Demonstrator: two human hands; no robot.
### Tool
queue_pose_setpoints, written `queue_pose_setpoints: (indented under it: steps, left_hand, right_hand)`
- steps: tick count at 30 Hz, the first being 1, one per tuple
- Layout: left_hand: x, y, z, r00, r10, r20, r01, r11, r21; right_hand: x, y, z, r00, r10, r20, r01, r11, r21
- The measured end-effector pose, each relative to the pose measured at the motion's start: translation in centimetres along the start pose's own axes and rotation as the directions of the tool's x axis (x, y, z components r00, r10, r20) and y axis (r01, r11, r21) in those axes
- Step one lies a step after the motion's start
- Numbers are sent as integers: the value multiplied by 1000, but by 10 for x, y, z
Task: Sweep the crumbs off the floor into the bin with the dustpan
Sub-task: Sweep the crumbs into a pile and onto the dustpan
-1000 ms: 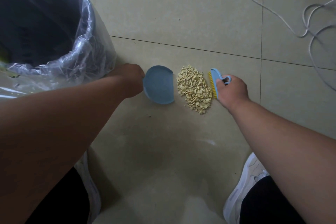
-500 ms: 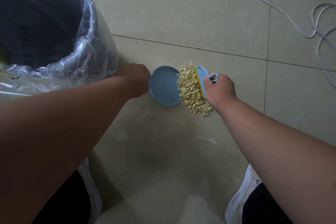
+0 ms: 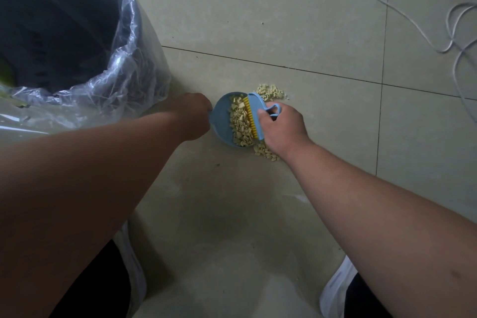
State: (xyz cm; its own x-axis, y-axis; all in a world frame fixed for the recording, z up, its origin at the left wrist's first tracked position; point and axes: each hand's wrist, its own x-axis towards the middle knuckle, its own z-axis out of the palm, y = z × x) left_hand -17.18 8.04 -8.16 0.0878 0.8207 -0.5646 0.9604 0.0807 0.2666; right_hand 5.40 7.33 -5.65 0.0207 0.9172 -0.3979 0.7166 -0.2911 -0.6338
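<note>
Hands, two, left hand (image 3: pixel 192 117) gripping one dustpan (image 3: pixel 220 121), right hand (image 3: pixel 282 129) gripping one brush (image 3: pixel 256 113) (crumbs (image 3: pixel 240 124) inside).

No legible text anywhere in the head view. Checked each surface: dustpan (image 3: pixel 219 121), plain blue, no mark; brush (image 3: pixel 258 116), blue back with yellow bristles, no logo visible; bin (image 3: pixel 59 33) and its clear liner (image 3: pixel 134 80), unprinted (a green scrap at the left edge is too cropped to tell). Floor tiles (image 3: pixel 258 8), white cable (image 3: pixel 451 33) and white shoe (image 3: pixel 335 289) carry no readable lettering, numbers or signs.
</note>
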Motion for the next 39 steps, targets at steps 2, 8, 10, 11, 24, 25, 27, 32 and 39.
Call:
queue_pose_setpoints:
  steps: [2,8,10,11,24,25,27,32,39]
  left_hand:
    - [-5,-4,0,1000,-1,-6,1,999,40]
    - [-19,-21,-1,999,-49,5,48,992,121]
    - [-22,-25,-2,999,-43,17,40,988,151]
    - [-24,-26,-3,999,-37,17,33,986,165]
    - [-41,-20,-2,998,-55,19,49,969,243]
    - [-42,-20,-2,998,-59,25,51,969,243]
    - [-44,-19,-2,997,-66,32,56,968,245]
    - [-50,-19,-4,997,-70,31,59,963,262]
    - [-55,-24,-4,994,-106,40,92,960,263]
  right_hand:
    - [2,3,-5,1000,14,-23,-14,1000,11]
    - [11,45,-44,981,124,-149,-130,991,-31]
    - [11,62,-59,960,191,-206,-198,980,-14]
    - [10,71,-67,945,228,-234,-235,972,-1]
    - [-9,109,-92,780,485,-396,-384,870,309]
    - [-8,108,-94,775,486,-404,-381,869,315]
    - [-8,112,-99,784,449,-429,-369,892,260]
    - [-17,127,-111,832,359,-422,-421,905,-60]
    - [-31,126,-89,874,350,-338,-407,906,-113]
